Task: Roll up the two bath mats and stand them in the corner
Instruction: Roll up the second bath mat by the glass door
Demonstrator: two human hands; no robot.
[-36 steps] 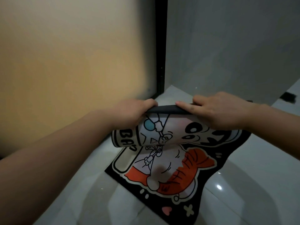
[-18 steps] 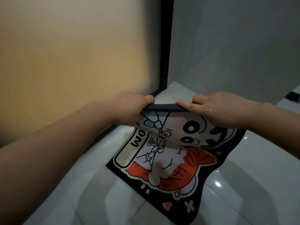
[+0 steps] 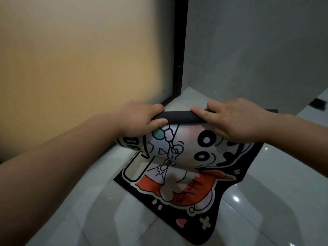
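A black bath mat [image 3: 177, 181] printed with a cartoon figure in white and orange lies on the floor, its far end lifted and curled over into a loose roll [image 3: 177, 118]. My left hand [image 3: 140, 119] grips the roll's left end, thumb under, fingers over. On the right end, my right hand [image 3: 234, 119] presses down, fingers wrapped over the black backing. The near half of the mat stays flat on the tiles. Only this one mat is in view.
A frosted glass panel [image 3: 79, 68] with a black frame [image 3: 179, 50] stands to the left. A grey wall [image 3: 257, 41] meets it, forming a corner just beyond the mat. Glossy white floor tiles [image 3: 124, 219] surround the mat. A small dark object [image 3: 318, 103] sits far right.
The curled far end has rolled further toward me and bulges more, covering more of the print. Both hands keep their grip and have shifted slightly nearer.
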